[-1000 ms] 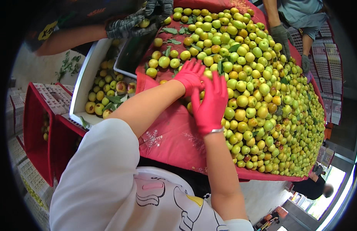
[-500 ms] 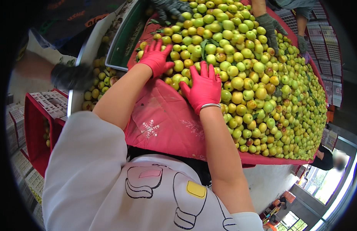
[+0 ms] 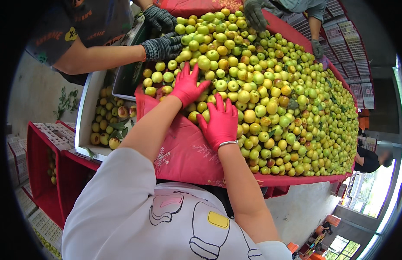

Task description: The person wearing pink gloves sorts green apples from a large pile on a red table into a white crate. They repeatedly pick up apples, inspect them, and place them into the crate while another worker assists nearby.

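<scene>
My left hand, in a pink glove, lies with fingers spread on a large heap of small round green-yellow fruits that look like jujubes. Lower and to its right, my right hand, gloved the same way and with a bracelet at the wrist, rests on the near edge of the heap, fingers apart. Neither hand has closed round a fruit. Under the heap is a red cloth with white snowflakes. Just beyond my left hand, a co-worker's grey-striped glove touches the fruits.
A dark green tray sits at the heap's left end, beside a white-rimmed bin holding fruits and leaves. Red crates stand lower left. Another person's grey glove is over the far edge. Stacked crates line the far right.
My left hand has moved right and a little nearer over the fruits; my right hand has drawn slightly nearer. The left co-worker's hands have come from the bin side onto the heap's left end.
</scene>
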The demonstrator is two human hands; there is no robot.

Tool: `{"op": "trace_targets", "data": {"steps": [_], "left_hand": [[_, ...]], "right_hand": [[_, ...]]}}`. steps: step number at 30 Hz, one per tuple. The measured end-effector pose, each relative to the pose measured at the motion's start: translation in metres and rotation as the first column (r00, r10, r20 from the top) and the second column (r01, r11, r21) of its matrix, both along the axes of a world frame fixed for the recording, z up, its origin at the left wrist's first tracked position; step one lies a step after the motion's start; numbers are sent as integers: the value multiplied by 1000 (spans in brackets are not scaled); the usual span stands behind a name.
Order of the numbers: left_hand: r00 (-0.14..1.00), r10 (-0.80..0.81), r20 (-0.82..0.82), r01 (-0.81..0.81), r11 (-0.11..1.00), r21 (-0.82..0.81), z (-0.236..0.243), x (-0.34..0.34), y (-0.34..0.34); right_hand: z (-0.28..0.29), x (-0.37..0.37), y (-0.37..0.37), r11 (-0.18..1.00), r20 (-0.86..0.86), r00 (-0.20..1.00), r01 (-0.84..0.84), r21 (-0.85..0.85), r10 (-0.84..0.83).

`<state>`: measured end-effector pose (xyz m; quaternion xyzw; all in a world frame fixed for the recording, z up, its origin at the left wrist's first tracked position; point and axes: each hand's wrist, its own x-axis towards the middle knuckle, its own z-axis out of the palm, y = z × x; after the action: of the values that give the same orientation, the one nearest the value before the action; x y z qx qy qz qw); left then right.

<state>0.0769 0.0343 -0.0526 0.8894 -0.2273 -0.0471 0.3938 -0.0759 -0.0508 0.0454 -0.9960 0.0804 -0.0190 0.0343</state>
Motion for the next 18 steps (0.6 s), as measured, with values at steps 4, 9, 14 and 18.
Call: {"op": "trace_targets", "data": {"steps": [4,9,14,18], "left_hand": [[994,-110,-14,111,991,79,17,-12,11],[994,-105,24,102,991,90,16,-14,9],[996,-49,75,45,997,56,9,-12,10],[978,155,140,-138,983,-121,4,-4,3]], "right_hand": [[7,-3,5,1000,54,998,-17,10,16],[0,-7,7,1000,93,996,8,15,-10],[1,-12,4,998,104,994,-25,49,20],[6,-19,3,995,107,994,-36,93,26]]}}
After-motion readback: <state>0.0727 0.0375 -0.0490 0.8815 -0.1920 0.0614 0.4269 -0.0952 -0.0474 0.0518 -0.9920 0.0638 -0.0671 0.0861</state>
